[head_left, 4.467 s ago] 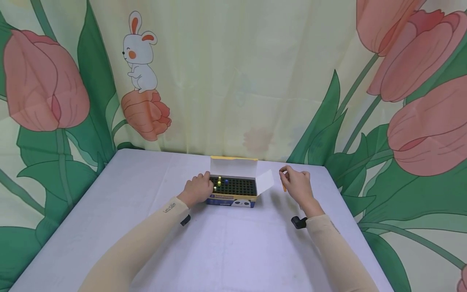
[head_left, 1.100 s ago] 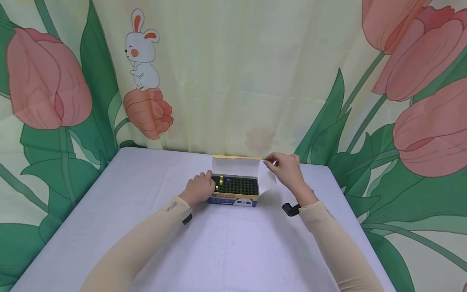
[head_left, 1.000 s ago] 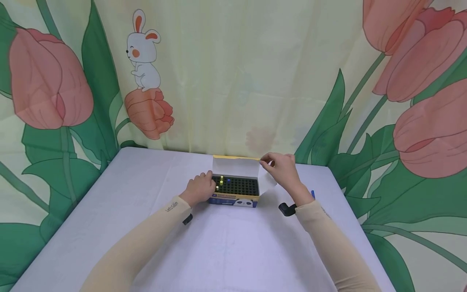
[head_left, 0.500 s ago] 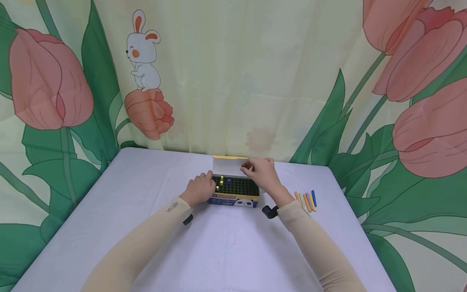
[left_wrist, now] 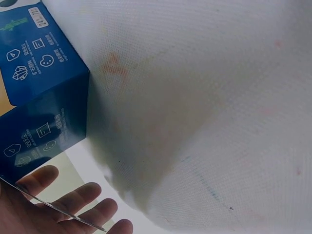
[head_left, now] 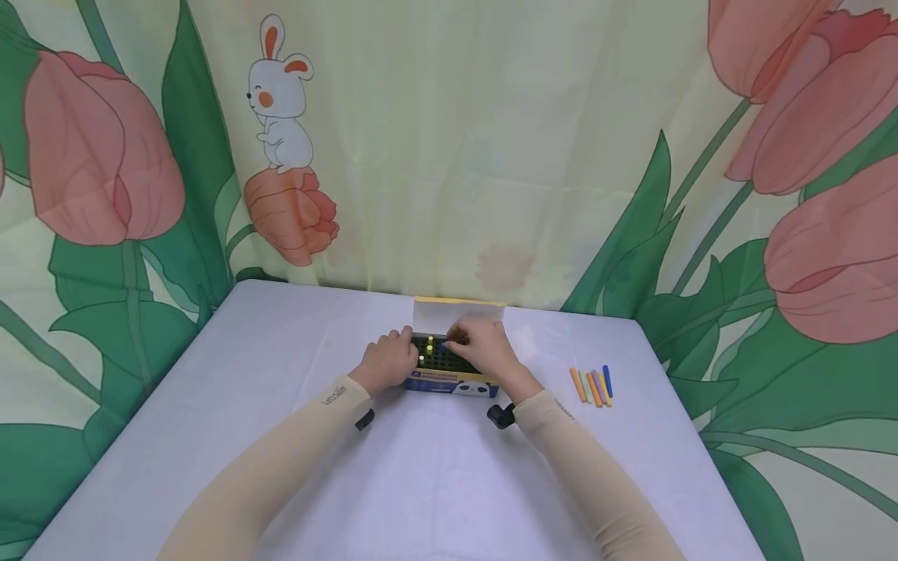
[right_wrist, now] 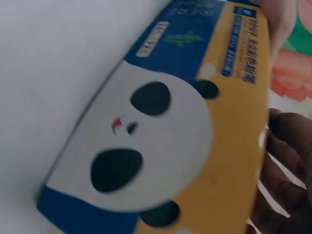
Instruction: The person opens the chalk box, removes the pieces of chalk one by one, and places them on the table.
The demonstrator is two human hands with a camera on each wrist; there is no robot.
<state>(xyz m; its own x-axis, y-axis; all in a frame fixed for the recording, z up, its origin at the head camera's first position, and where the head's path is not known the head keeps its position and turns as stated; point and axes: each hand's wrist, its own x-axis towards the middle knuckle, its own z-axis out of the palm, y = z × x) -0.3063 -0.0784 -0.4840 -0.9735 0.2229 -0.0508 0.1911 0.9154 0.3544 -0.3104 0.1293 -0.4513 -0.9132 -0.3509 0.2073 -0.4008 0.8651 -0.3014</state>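
Note:
In the head view an open chalk box with a panda on its front stands towards the back of the table. Its dark, holed insert holds a few chalk sticks, including a yellow chalk. My left hand holds the box's left end, its bent fingers by the side flap in the left wrist view. Over the insert, my right hand pinches the top of a blue chalk; the hand covers the right part of the holes. In the right wrist view, its curled fingers show behind the box front.
Several loose chalks in orange, green, purple, yellow and blue lie side by side right of the box. The box's white lid stands raised at the back. Behind the white table hangs a tulip-print curtain.
My right hand has put the orange chalk down at the right, then moved left past the right flap and down to the blue chalk. The loose chalks are now uncovered. My left hand stays put.

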